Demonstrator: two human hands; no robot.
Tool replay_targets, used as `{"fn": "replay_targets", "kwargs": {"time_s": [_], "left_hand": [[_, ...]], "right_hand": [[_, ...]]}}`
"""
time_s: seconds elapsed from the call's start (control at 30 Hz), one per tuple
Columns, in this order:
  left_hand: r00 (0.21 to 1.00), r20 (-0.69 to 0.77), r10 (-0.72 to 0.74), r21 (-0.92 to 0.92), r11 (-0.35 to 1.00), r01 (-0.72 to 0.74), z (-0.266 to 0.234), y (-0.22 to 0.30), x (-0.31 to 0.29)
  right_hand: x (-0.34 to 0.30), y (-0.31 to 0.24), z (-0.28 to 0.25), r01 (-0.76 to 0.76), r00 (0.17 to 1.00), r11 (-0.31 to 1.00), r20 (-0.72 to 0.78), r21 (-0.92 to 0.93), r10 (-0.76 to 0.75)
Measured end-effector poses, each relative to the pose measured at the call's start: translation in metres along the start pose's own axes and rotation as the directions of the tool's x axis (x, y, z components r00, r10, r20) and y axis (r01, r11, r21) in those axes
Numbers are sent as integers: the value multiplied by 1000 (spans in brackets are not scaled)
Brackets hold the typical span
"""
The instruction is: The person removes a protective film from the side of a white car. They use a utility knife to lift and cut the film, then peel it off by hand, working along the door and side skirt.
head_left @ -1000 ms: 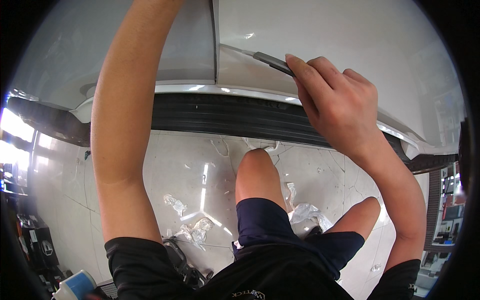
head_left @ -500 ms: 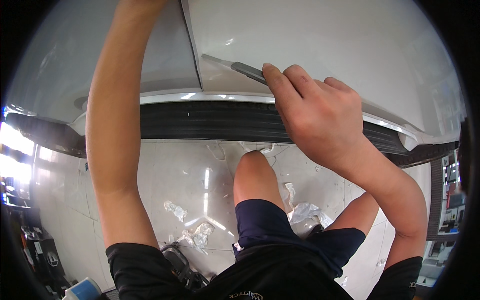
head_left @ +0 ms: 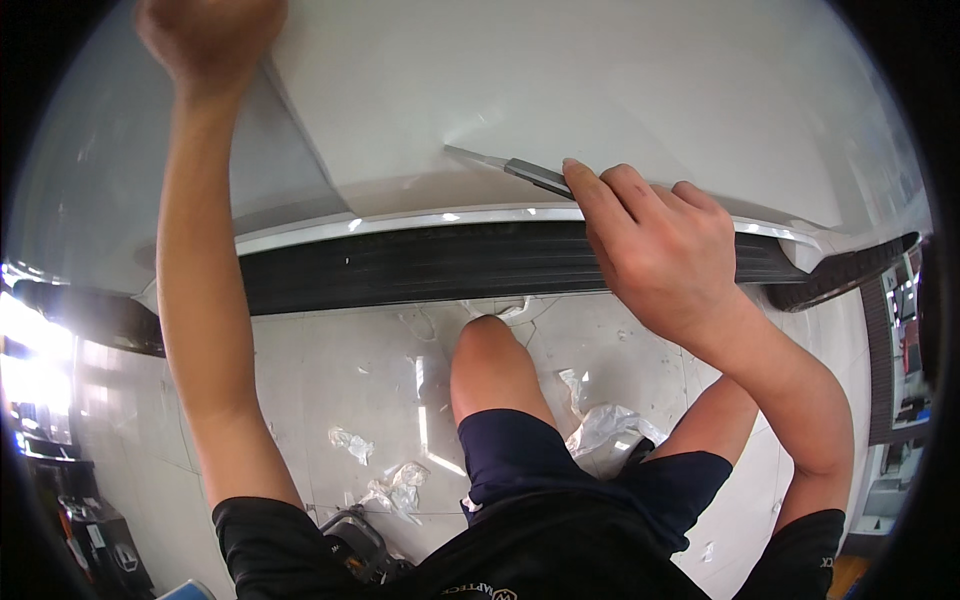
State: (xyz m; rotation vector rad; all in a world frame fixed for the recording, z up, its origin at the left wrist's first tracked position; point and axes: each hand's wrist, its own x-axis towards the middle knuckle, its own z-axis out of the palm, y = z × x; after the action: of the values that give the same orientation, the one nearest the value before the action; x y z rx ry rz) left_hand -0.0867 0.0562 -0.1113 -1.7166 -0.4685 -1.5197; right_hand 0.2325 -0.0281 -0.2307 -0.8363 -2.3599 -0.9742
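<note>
My right hand (head_left: 665,255) is closed around the grey handle of a snap-off utility knife (head_left: 538,175). Its long thin blade points left and lies close in front of a glossy white car panel (head_left: 620,100); whether the tip touches the paint I cannot tell. At the top left, my raised left hand (head_left: 212,45) is blurred and cut off by the picture's edge, near the seam between the white panel and a greyer panel (head_left: 110,150). Its fingers are hidden, so what it may hold does not show.
Below the panels runs a black ribbed side step (head_left: 430,265) with a bright trim strip above it. Crumpled film scraps (head_left: 398,490) and a larger translucent piece (head_left: 605,428) litter the tiled floor. A wheeled black seat or cart (head_left: 355,540) stands at lower left.
My left hand has come into view at the top left, its forearm shifted left. The knife tip now sits farther right of the panel seam. The whole view has shifted slightly.
</note>
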Motion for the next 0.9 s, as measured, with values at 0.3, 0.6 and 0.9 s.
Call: {"fn": "replay_targets", "kwargs": {"time_s": [0.3, 0.6, 0.9], "left_hand": [[997, -9, 82, 192, 978, -79, -5, -36, -10], [997, 23, -76, 318, 946, 65, -12, -46, -18], [957, 163, -242, 626, 775, 90, -27, -70, -22]], "right_hand": [[-61, 65, -9, -75, 997, 996, 25, -38, 76], [-136, 144, -1, -156, 987, 987, -38, -47, 154], [-236, 235, 6, -199, 979, 978, -56, -57, 196]]}}
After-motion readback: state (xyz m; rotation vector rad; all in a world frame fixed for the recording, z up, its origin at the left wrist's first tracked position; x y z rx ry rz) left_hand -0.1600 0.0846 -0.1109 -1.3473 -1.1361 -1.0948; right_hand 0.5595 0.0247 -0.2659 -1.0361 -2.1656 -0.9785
